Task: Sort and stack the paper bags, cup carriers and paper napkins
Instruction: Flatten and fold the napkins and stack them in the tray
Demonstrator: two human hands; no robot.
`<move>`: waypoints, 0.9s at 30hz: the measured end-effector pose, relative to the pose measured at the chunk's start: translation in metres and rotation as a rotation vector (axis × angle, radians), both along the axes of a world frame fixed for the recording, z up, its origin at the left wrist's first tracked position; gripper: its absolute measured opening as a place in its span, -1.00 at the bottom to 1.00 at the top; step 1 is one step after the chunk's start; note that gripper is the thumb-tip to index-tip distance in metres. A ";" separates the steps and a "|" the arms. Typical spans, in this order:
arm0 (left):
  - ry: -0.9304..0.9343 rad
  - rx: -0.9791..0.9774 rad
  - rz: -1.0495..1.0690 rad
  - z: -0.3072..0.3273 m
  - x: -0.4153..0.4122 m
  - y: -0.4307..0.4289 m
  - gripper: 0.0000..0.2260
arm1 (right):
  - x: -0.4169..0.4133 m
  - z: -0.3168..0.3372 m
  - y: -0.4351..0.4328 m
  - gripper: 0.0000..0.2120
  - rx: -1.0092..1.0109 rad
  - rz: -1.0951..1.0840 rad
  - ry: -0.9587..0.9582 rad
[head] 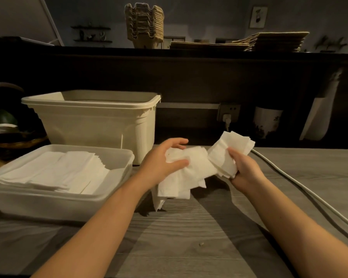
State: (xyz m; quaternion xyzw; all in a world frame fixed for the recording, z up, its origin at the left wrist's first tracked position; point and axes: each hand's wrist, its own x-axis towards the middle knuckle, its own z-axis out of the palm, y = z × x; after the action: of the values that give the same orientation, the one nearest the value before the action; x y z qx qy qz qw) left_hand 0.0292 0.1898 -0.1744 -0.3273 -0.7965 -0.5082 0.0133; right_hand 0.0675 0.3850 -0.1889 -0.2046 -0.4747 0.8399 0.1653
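Above the grey table, both hands hold white paper napkins. My left hand [163, 163] grips a loose bunch of napkins [189, 173] that hangs down toward the tabletop. My right hand [245, 169] pinches a second, neater bundle of napkins [229, 149] raised slightly higher. More napkins [54, 173] lie stacked in a shallow translucent tray [58, 203] at the left. Brown cup carriers [144, 25] stand stacked on the high ledge at the back. A flat pile of brown paper bags [273, 42] lies beside them on that ledge.
A deep cream plastic bin [100, 119] stands behind the tray. A white cable [301, 187] runs from a wall socket across the table's right side. A dark basket [12, 141] sits at the far left. A white cup and knife-shaped object hang on the back wall.
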 end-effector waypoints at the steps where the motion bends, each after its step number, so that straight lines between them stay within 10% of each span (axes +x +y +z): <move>1: -0.029 0.080 0.017 0.001 0.000 0.001 -0.61 | 0.001 0.000 0.000 -0.60 -0.013 -0.010 -0.010; 10: -0.135 0.544 0.038 0.003 0.008 0.008 -0.74 | 0.001 -0.004 -0.023 -0.75 0.073 0.190 -0.173; 27: -0.190 0.258 0.222 -0.022 -0.001 0.018 -0.82 | 0.001 -0.012 -0.030 -0.51 0.001 0.446 0.127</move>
State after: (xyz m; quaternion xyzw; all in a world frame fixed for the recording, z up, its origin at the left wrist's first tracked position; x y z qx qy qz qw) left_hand 0.0283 0.2078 -0.1965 -0.1838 -0.7537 -0.6300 0.0359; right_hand 0.0690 0.3550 -0.2007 -0.0413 -0.4974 0.8665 0.0051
